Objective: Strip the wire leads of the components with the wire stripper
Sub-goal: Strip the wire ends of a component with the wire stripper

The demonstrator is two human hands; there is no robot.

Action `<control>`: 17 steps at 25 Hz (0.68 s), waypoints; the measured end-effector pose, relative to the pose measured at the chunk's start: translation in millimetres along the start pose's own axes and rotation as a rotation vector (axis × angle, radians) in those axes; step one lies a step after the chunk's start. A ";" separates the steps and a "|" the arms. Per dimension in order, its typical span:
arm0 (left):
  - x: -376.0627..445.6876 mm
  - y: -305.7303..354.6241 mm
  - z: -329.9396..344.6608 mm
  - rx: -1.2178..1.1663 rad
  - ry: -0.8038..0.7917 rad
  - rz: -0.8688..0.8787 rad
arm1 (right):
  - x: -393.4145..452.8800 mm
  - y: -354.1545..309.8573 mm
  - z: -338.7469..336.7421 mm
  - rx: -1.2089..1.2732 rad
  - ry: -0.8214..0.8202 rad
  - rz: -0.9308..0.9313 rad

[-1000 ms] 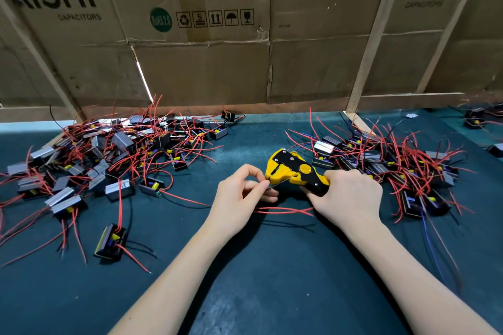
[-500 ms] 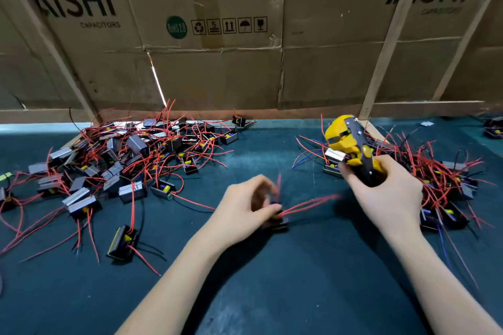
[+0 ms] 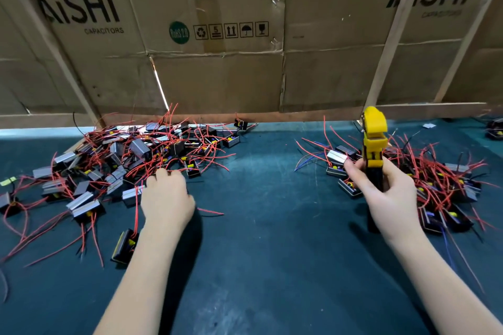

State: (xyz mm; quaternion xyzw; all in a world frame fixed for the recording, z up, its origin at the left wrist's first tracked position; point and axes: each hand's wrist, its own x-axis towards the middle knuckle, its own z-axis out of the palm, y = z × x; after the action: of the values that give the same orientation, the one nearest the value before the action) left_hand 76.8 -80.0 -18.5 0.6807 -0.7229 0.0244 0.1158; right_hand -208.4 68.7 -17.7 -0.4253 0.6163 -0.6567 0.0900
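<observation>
Hands: two, both bare, well apart on the table.
Left hand (image 3: 166, 198): at 9 o'clock from the centre of the view, palm down over the near edge of the left pile; the fingers curl into the red wires, and I cannot tell whether they grip anything.
Right hand (image 3: 386, 193): at 3 o'clock, closed around the black handles of the wire stripper.
Wire stripper (image 3: 374, 141): one, yellow and black, held upright with its yellow head pointing to 12 o'clock, above the right pile.
Left pile (image 3: 130, 158): dozens of small black components with red leads, too tangled to count, at 10 o'clock.
Right pile (image 3: 441, 185): a smaller heap of the same components at 3 o'clock, with red leads and a few blue ones.
Stray component (image 3: 125, 246): one, lying apart at 8 o'clock, just beside the left forearm.
Table (image 3: 272, 266): one dark green mat, bare between the piles.
Cardboard wall (image 3: 217, 76): flattened boxes at 12 o'clock; the "AiSHi" print shows twice.
</observation>
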 end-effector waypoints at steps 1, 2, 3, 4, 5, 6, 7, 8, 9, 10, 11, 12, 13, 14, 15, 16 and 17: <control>0.4 -1.3 3.4 0.011 -0.052 -0.026 | -0.4 0.7 1.0 -0.025 -0.007 -0.005; 0.6 -1.6 5.8 -0.003 -0.060 -0.025 | -0.3 1.5 2.0 -0.045 -0.013 -0.007; 1.3 -0.7 5.6 -0.040 -0.039 -0.003 | 0.1 2.7 2.4 -0.057 -0.016 -0.007; 2.1 0.8 3.9 -0.097 -0.011 0.045 | 0.6 3.6 2.8 -0.062 -0.018 -0.007; 2.4 2.9 1.4 -0.164 -0.009 0.129 | 0.6 4.4 2.7 -0.064 -0.021 -0.006; 1.1 6.4 -0.8 -0.262 -0.034 0.261 | 0.8 5.1 2.9 -0.068 -0.023 -0.006; -2.8 12.3 -2.8 -0.385 -0.097 0.432 | 0.5 6.0 3.2 -0.075 -0.024 -0.006; -10.8 21.6 -5.6 -0.518 -0.198 0.592 | 0.1 6.4 3.3 -0.086 -0.022 -0.009; -21.9 33.0 -9.2 -0.650 -0.326 0.714 | 0.2 6.7 3.8 -0.098 -0.025 -0.010; -31.6 42.8 -11.6 -0.752 -0.430 0.790 | -0.2 7.7 3.5 -0.106 -0.033 -0.013; -37.5 50.0 -11.8 -0.820 -0.473 0.832 | -0.5 8.5 3.2 -0.111 -0.043 -0.018; -40.0 54.7 -11.1 -0.866 -0.453 0.843 | -0.9 9.1 3.1 -0.117 -0.053 -0.025; -39.6 56.8 -9.3 -0.919 -0.394 0.815 | -1.4 9.9 2.5 -0.133 -0.063 -0.032; -37.1 56.7 -6.4 -0.971 -0.308 0.745 | -1.5 10.8 2.4 -0.153 -0.069 -0.038; -34.4 55.6 -2.9 -1.004 -0.216 0.651 | -1.2 11.4 2.9 -0.170 -0.073 -0.040; -33.2 55.9 0.7 -1.022 -0.142 0.564 | -0.7 11.4 3.7 -0.181 -0.075 -0.038; -34.5 58.6 4.1 -1.037 -0.105 0.497 | -0.4 11.0 4.7 -0.187 -0.076 -0.035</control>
State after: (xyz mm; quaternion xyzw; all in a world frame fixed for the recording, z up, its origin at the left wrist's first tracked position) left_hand 19.8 -42.8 -22.2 0.3450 -0.7834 -0.3404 0.3892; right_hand -209.4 63.1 -28.2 -0.4671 0.6636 -0.5811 0.0616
